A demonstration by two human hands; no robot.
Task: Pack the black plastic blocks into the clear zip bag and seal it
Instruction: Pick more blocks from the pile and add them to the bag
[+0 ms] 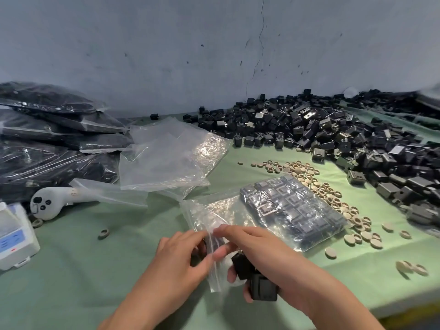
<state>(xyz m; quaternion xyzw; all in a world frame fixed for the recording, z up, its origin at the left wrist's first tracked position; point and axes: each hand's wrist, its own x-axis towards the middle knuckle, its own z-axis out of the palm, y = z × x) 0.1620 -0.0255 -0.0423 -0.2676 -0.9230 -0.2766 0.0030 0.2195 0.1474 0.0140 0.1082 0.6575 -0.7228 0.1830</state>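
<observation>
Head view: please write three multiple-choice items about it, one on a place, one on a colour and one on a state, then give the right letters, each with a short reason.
1. Where does the loose heap of black blocks lie?
A. at the far right, along the wall
B. at the left, on top of the filled bags
C. under the person's arms

2. Which colour has the table cover?
A. red
B. green
C. white

3. In which state is the right hand?
A. flat and empty
B. curled round black blocks
C. pressed against a filled bag

Right letters:
1 A, since the heap spreads from the middle of the far edge to the right edge.
2 B, since the cover is pale green wherever it shows.
3 B, since its lower fingers are curled round dark blocks.
</observation>
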